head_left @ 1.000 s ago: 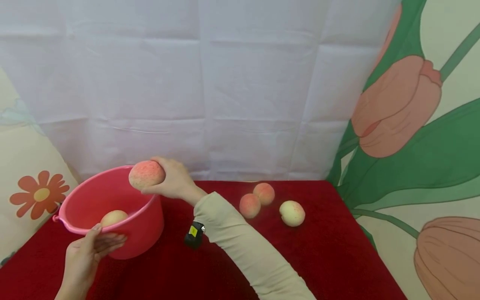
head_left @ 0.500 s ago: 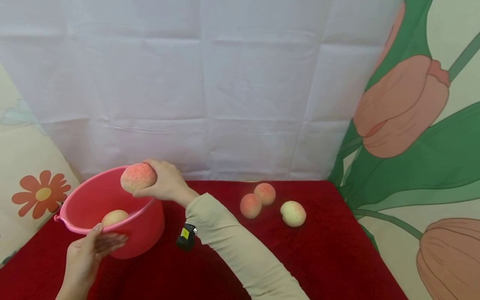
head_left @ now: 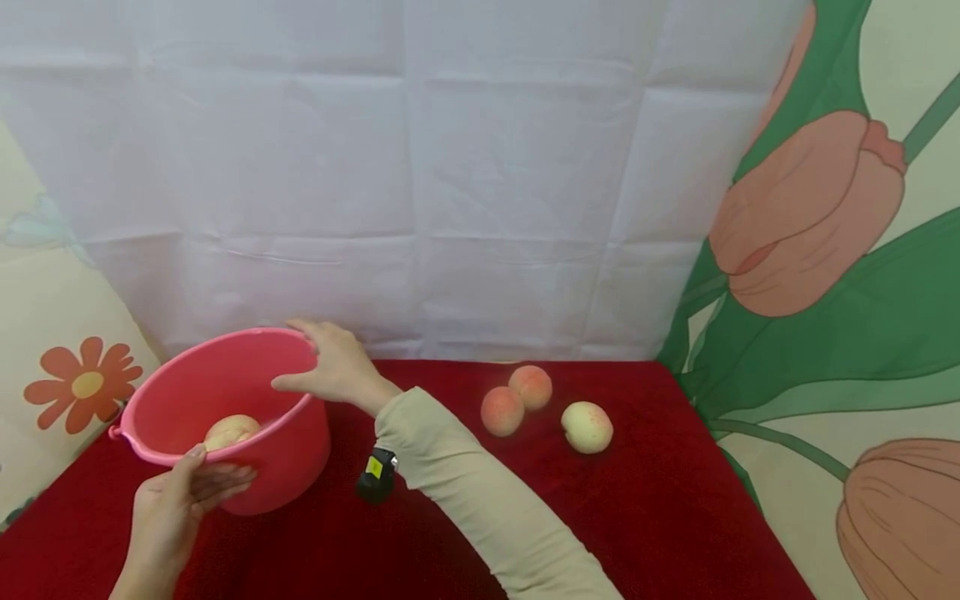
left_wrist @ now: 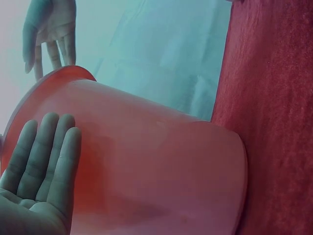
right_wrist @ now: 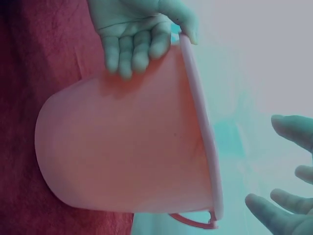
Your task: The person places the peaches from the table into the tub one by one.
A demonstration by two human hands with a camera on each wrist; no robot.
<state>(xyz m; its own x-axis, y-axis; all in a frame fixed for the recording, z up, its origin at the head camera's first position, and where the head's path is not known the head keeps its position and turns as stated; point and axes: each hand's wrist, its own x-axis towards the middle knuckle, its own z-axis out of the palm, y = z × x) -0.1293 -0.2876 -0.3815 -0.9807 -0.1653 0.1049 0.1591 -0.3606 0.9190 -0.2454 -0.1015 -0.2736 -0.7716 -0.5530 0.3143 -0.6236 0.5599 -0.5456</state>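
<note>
A pink bucket (head_left: 292, 458) stands on the left of the red cloth, its mouth facing up and towards me. My left hand (head_left: 168, 508) grips its near rim, thumb over the edge and fingers along the outer wall, as the right wrist view also shows. Inside, a pale peach (head_left: 231, 431) is partly hidden by the near rim. Over the bucket's right rim, my right hand (head_left: 333, 367) is spread with nothing in it. Its parted fingers (right_wrist: 288, 128) show beside the bucket's mouth in the right wrist view.
Two pinkish peaches (head_left: 502, 412) sit together right of my arm, with a paler peach (head_left: 587, 427) beside them. A small black device with a yellow label (head_left: 377, 475) is at my right sleeve. A white sheet (head_left: 487, 167) hangs behind the red cloth (head_left: 675, 500).
The right hand moved left over the bucket with a peach, then let it go; that peach is gone from the fingers. The left hand has kept its grip on the rim.
</note>
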